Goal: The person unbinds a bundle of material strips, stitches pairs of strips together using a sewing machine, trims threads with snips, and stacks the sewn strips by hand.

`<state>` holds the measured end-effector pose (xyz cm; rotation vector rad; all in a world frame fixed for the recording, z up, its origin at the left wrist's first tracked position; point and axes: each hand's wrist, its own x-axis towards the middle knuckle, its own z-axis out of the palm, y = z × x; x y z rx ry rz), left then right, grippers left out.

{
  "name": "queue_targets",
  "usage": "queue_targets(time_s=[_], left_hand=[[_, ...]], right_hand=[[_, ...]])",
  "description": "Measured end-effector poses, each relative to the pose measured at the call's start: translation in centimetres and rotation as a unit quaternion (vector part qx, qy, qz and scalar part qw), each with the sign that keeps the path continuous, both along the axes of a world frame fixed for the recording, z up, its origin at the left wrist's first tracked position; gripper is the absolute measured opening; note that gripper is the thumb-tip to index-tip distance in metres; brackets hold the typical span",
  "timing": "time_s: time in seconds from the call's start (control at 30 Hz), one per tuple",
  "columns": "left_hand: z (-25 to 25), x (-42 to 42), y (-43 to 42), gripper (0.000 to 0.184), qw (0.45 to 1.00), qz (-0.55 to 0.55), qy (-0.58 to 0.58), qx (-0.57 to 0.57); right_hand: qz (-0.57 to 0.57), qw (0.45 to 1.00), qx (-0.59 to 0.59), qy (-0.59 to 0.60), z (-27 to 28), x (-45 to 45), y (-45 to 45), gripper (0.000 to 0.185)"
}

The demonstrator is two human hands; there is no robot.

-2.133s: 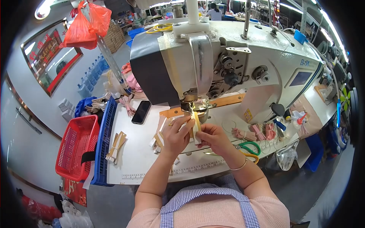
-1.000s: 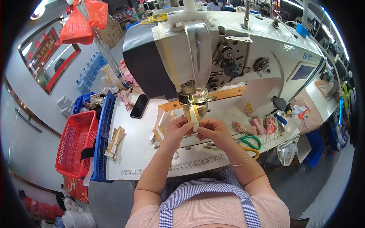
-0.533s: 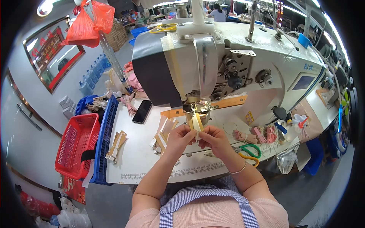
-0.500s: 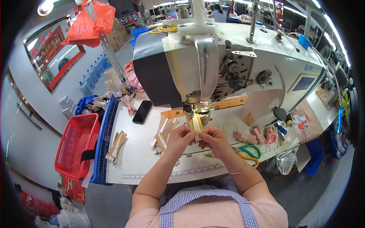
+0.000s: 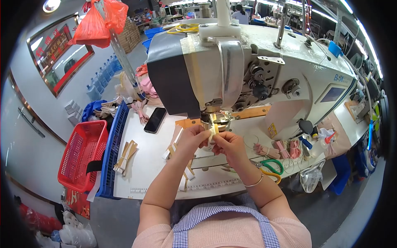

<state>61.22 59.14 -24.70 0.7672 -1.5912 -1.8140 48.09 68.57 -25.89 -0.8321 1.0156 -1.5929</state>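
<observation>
Just in front of the needle area of the sewing machine (image 5: pixel 188 78), a small cream-yellow strip (image 5: pixel 214 129) is pinched between my two hands. My left hand (image 5: pixel 196 137) closes on its left side with thumb and fingers. From the right, my right hand (image 5: pixel 228 144) grips the same strip, fingertips close to the left ones. Part of the strip is hidden by the fingers. Beside my left forearm lie more cream and tan strips (image 5: pixel 171 149). A separate bundle of strips (image 5: pixel 126 158) rests further left on the white table (image 5: pixel 149 171).
A black phone (image 5: pixel 155 120) lies left of the machine. Green-and-orange-handled scissors (image 5: pixel 271 167) and pink bundles (image 5: pixel 283 149) are to the right. A blue crate (image 5: pixel 114 153) and a red basket (image 5: pixel 82 155) stand at the left edge. A printed ruler (image 5: pixel 206 186) runs along the front.
Both hands have risen slightly, and the strip between them looks shorter and more folded. The left forearm has shifted, showing more strips beside it. The camera view has moved a little.
</observation>
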Motion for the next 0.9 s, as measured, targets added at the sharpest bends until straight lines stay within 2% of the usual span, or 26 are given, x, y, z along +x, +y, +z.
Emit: queue_targets(time_s=[0.07, 0.83, 0.9], left_hand=[[0.4, -0.3, -0.4, 0.012, 0.999, 0.01, 0.016, 0.026], [1.2, -0.7, -1.6, 0.01, 0.999, -0.004, 0.028, 0.031], [0.9, -0.7, -1.8, 0.01, 0.999, -0.01, 0.023, 0.031]], right_hand=[[-0.004, 1.0, 0.001, -0.01, 0.4, 0.2, 0.0, 0.017], [-0.035, 0.999, -0.011, -0.028, -1.1, -0.7, -0.4, 0.014], [-0.114, 0.988, -0.101, -0.032, -1.7, -1.7, -0.5, 0.011]])
